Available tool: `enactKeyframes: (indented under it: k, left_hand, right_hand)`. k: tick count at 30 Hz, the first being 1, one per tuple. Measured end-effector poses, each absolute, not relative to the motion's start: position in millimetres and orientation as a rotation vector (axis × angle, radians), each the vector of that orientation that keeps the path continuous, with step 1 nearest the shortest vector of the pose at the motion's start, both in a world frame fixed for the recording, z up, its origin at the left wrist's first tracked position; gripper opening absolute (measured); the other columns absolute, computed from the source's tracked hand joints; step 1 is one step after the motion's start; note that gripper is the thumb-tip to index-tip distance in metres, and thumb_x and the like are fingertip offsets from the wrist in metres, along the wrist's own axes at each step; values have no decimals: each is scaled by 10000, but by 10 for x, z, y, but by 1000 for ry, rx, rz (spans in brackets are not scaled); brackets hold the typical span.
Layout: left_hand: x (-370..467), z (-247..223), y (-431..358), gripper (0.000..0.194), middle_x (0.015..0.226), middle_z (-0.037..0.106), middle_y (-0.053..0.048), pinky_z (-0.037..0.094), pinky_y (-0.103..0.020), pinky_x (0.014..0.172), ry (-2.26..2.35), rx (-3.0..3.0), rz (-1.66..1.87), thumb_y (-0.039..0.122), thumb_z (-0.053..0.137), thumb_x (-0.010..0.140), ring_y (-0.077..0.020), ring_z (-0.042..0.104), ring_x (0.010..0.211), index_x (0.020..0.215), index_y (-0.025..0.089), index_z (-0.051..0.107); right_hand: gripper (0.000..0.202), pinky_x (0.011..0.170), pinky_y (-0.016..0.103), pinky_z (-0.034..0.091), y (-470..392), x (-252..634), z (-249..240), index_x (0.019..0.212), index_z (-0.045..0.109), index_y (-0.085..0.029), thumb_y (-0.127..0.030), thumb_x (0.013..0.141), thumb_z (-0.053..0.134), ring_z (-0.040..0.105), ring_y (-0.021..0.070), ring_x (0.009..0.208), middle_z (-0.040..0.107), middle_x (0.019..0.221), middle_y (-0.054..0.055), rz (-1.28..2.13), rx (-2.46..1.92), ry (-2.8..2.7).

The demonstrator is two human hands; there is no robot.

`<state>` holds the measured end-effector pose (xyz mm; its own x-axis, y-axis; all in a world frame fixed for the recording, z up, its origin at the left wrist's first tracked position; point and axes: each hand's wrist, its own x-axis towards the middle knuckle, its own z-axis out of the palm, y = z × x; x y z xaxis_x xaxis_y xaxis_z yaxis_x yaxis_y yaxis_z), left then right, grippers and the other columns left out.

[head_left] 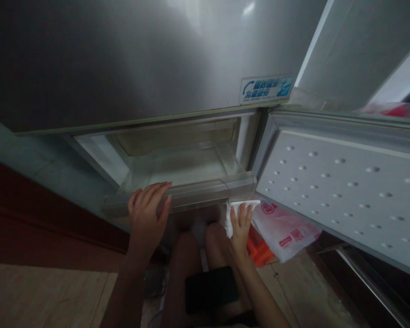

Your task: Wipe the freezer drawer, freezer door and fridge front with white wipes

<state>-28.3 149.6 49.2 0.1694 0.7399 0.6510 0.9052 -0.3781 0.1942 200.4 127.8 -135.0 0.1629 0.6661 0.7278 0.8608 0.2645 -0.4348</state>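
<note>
A clear plastic drawer (198, 193) is pulled part way out of the lower fridge compartment, and no contents show inside it. My left hand (146, 205) holds the left part of its front, with fingers over the top edge and the thumb in front. Just below the drawer's right front corner, my right hand (241, 225) holds a white cloth (235, 207). The fingers lie over the cloth, and its frayed edge hangs to the left. Whether the cloth touches the drawer I cannot tell.
The lower fridge door (345, 182) stands open at the right, and the upper door (157, 59) is closed. A white plastic bag (283, 228) and an orange object (258, 246) are beneath the open door. A black phone-like slab (212, 290) lies on my lap. Reddish-brown wood (48, 218) is at left.
</note>
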Motion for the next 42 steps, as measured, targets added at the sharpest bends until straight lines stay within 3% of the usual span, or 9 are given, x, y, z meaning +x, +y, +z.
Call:
enactKeyframes:
  k: [6,10,16,27,35,42]
  left_hand:
    - [-279,479,1501,306,1186,679,-74,296,-458,1056,-1609,-2197,-1018,307,409,966,-241,580,1155,1195,239,601]
    - [-274,486,1496,306,1189,677,-73,302,-459,1047,-1615,-2202,-1031,306,412,964,-241,575,1154,1196,237,601]
    - [-275,469,1490,296,1182,677,-75,298,-451,1051,-1610,-2183,-1028,314,416,966,-239,578,1151,1186,238,599]
    - [-284,465,1495,299,1172,678,-73,300,-441,1038,-1608,-2190,-1010,313,412,968,-237,576,1141,1189,233,598]
    - [-283,456,1504,308,1182,669,-77,296,-445,1046,-1597,-2192,-1014,313,413,967,-243,569,1148,1198,221,596]
    - [-280,450,1517,294,1173,671,-69,290,-443,1043,-1594,-2179,-1015,310,413,969,-238,571,1142,1187,232,594]
  right_hand:
    - [767,1116,684,181,1288,1995,-1586,1527,54,-331,-211,902,482,-41,336,1476,-27,1610,41,-258,-1482,-1613]
    - [759,1107,679,210,1334,1991,-1306,1527,42,-332,-133,904,426,-62,336,1475,-50,1608,61,-254,-1501,-1563]
    - [716,1141,648,145,1407,2014,-848,1533,38,-308,-81,912,313,-65,309,1479,-72,1606,50,-310,-1470,-1500]
    - [756,1146,647,143,1276,1907,-1469,1525,10,-335,-93,894,347,-73,296,1478,-53,1609,23,-131,-1437,-1588]
    - [642,1158,634,126,1327,1943,-1165,1534,56,-271,-149,948,289,-5,278,1485,5,1609,35,-159,-1334,-1508]
    - [654,1169,622,121,1326,2020,-965,1530,84,-291,-83,940,273,2,255,1488,27,1609,39,-130,-1422,-1458]
